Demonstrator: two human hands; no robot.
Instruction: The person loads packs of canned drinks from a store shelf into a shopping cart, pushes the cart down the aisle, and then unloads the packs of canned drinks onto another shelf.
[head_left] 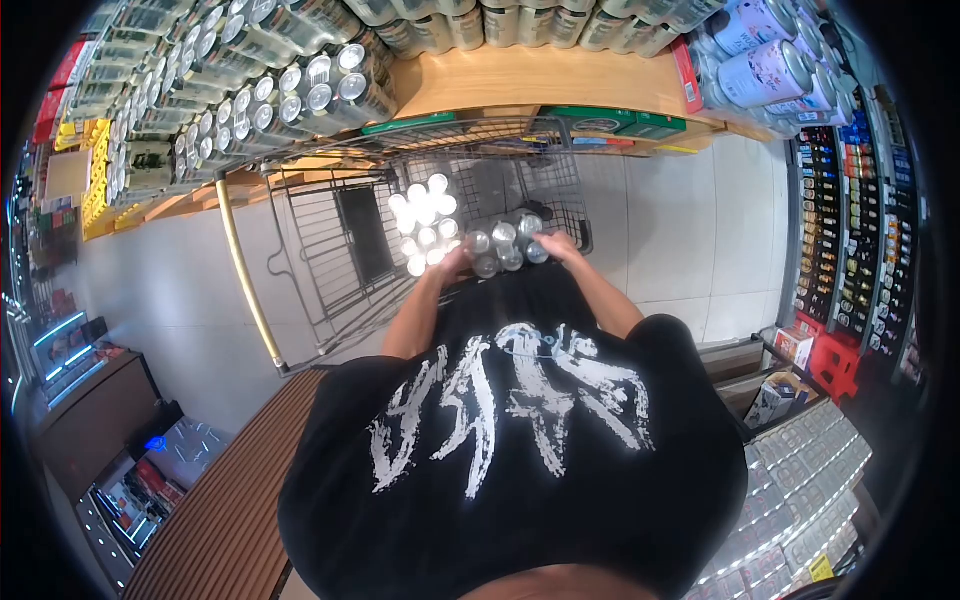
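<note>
Between my two hands is a pack of cans, its round tops facing up, held over the near side of a wire shopping cart. My left hand grips the pack's left end. At its right end, my right hand presses against the side, its fingers partly hidden by the cans. More cans stand in the cart just left of the pack, their tops bright with glare. The cart's yellow handle bar is at the left.
Stacked packs of cans line the wooden shelf ahead, with green boxes below. Lilac cans stand far right. A slatted brown counter lies behind left, wrapped can stacks behind right. A red stool stands near bottle shelves.
</note>
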